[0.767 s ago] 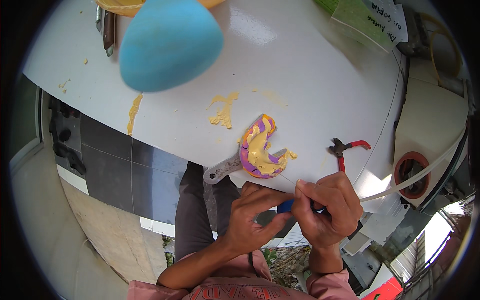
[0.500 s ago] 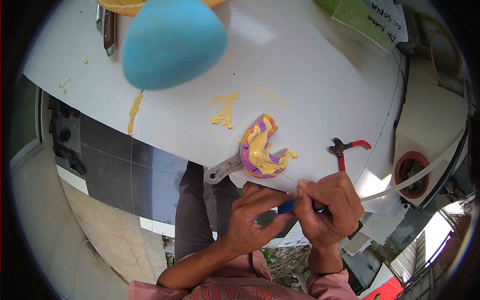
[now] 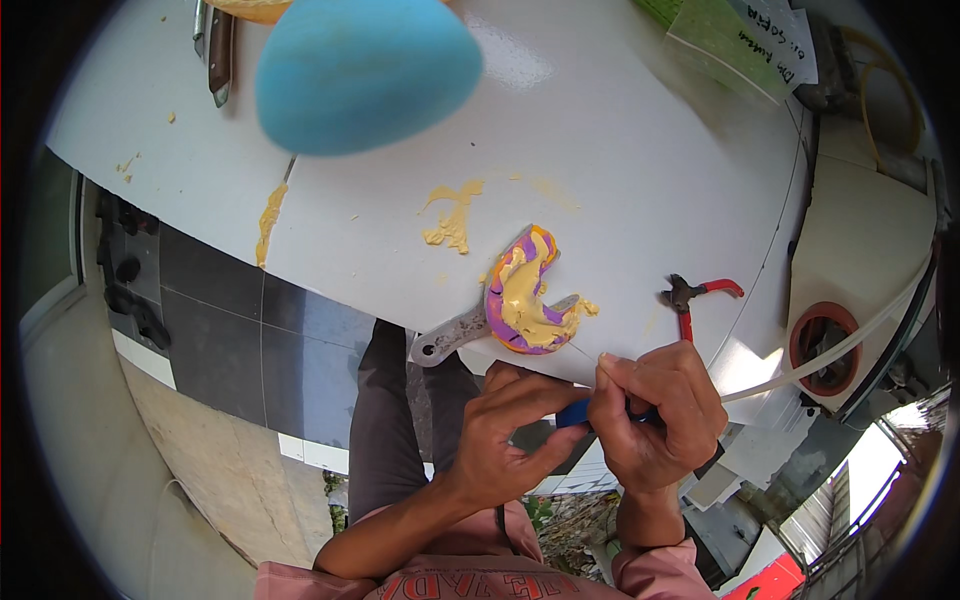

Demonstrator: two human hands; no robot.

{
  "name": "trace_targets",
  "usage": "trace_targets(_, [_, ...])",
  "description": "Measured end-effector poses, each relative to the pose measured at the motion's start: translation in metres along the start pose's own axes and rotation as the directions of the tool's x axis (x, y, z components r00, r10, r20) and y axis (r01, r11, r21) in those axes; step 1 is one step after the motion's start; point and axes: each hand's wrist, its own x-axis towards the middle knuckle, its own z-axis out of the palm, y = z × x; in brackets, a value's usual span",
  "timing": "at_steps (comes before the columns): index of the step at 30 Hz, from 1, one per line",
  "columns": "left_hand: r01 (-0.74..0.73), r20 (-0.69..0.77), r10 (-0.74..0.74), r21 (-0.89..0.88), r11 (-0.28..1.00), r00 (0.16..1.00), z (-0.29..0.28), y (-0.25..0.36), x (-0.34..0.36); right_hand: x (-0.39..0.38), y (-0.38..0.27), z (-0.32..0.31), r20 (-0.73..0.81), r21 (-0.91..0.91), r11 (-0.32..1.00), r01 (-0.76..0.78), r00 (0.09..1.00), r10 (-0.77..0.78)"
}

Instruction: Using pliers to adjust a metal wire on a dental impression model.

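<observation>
My left hand (image 3: 515, 430) is closed, its thumb and fingers pinching one end of a small blue object (image 3: 572, 413) at the table's front edge. My right hand (image 3: 655, 415) grips the other end, thumb against bent index finger. Its fingers cover most of the blue object, so its kind is hidden. A faint thin line runs from the right fingertips toward a curved purple-and-orange piece (image 3: 497, 314); I cannot tell whether it is a thread. Yellow paste (image 3: 522, 300) coats that piece's upper side. Beneath it lies a grey metal tool (image 3: 455, 336) with a holed handle.
Red-handled pliers (image 3: 684, 294) lie right of the paste-covered piece on the white table (image 3: 620, 180). Yellow smears (image 3: 449, 218) mark the surface. A large, blurred blue rounded object (image 3: 368, 78) covers the upper left. Beyond are a brown-handled knife (image 3: 220, 58) and a clear bag (image 3: 725, 45).
The large blue rounded object appears slightly higher and farther right. The table items have shifted slightly in view. Both hands keep nearly the same hold on the small blue object.
</observation>
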Motion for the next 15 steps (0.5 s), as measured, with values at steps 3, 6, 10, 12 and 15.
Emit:
trace_targets(3, [-0.004, 0.006, 0.004, 0.008, 1.0, 1.0, -0.0005, -0.0009, -0.0009, -0.0003, -0.0006, 0.0, -0.002, 0.007, 1.0, -0.004, 1.0, 0.004])
trace_targets(6, [-0.007, 0.003, 0.007, -0.002, 1.0, 1.0, -0.0006, -0.0016, -0.002, -0.0018, -0.0008, -0.0006, 0.0, 0.015, 1.0, -0.003, 1.0, 0.003])
trace_targets(10, [0.008, 0.008, -0.008, -0.011, 1.0, 1.0, -0.0001, -0.0017, -0.0027, -0.0033, 0.0001, -0.0009, -0.015, 0.034, 0.999, 0.006, 1.0, -0.006])
trace_targets(12, [0.017, 0.01, -0.017, -0.013, 1.0, 1.0, -0.0007, -0.0016, -0.0026, -0.0033, 0.0005, -0.0001, -0.016, 0.038, 0.999, 0.007, 1.0, -0.006])
trace_targets(15, [0.014, 0.01, -0.014, -0.003, 1.0, 1.0, -0.0015, -0.0014, -0.0018, -0.0025, 0.0007, 0.0009, -0.015, 0.031, 1.0, 0.001, 1.0, 0.0])
